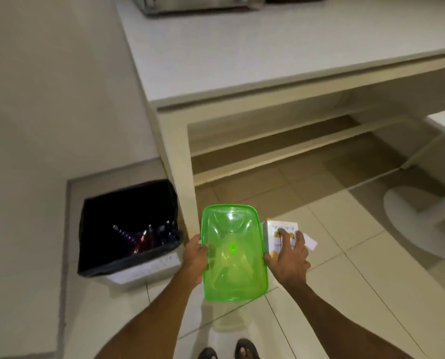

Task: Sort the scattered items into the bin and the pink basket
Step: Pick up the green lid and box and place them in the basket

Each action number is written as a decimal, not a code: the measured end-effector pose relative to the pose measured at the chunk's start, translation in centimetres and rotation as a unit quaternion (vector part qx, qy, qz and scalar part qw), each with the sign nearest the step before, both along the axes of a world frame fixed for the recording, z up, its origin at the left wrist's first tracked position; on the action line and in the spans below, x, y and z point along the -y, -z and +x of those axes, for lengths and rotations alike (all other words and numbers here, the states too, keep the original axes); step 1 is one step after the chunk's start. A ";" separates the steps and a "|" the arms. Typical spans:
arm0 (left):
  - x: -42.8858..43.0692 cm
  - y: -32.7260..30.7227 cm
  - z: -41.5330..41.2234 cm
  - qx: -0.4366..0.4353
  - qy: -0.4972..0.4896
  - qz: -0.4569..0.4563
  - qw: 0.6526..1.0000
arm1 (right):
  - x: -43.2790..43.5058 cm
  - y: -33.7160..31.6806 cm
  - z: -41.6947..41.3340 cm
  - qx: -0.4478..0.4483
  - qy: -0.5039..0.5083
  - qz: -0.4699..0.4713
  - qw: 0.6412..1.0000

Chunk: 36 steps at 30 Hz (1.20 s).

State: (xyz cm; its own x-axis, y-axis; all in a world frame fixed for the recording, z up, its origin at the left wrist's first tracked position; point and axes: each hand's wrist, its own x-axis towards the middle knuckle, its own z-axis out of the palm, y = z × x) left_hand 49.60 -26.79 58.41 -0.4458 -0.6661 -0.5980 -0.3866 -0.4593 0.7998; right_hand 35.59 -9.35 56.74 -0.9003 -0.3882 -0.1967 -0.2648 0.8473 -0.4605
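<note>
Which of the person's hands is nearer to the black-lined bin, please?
Left. The left hand grips the green lid's left edge, just right of the bin; the right hand is across the lid, holding a small white box.

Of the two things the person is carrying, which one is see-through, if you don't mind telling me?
The green plastic lid, held at its edges by the left hand and right hand. The small white box under the right fingers is opaque cardboard.

Bin (128,229) mouth lies open; table leg (176,161) flanks it.
</note>
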 end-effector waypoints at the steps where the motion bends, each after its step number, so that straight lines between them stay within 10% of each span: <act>1: -0.2 -1.6 -0.4 -0.004 0.010 -0.006 1.000 | -0.6 -1.5 0.0 -0.003 0.008 -0.005 1.000; 36: -36.2 -18.1 -36.6 -0.126 0.292 -0.129 0.939 | -41.5 -17.9 -21.8 -0.143 0.282 -0.004 0.949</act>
State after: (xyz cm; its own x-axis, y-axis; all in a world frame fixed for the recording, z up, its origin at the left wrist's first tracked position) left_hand 12.98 9.39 76.52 -0.8860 -0.3720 -0.2767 -0.2958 -0.0059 0.9552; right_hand 13.76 32.20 74.59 -0.9814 0.1702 0.0885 0.1139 0.8882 -0.4452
